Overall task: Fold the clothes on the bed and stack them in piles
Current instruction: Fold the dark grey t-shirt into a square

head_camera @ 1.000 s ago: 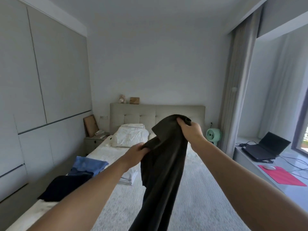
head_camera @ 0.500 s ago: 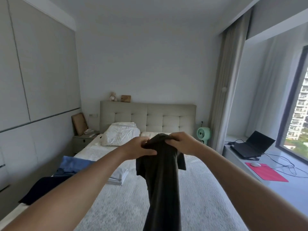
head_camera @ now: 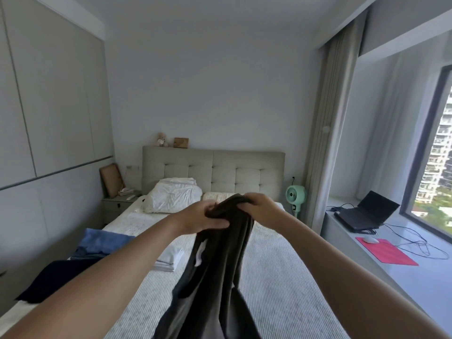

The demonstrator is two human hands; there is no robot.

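A dark brown garment hangs in the air over the striped bed, bunched at its top and trailing down out of view. My left hand grips the bunched top from the left. My right hand grips the same top edge from the right, and the two hands almost touch. On the left side of the bed lie a folded white pile, a blue garment and a dark navy garment.
A white pillow lies against the padded headboard. Left of the bed stands a nightstand; a green fan stands to the right. The window ledge carries a laptop, a mouse and a red mat.
My hands, apart on the garment a second ago, have come together at its top. The cloth hangs narrower and straighter, and the view has turned slightly right.
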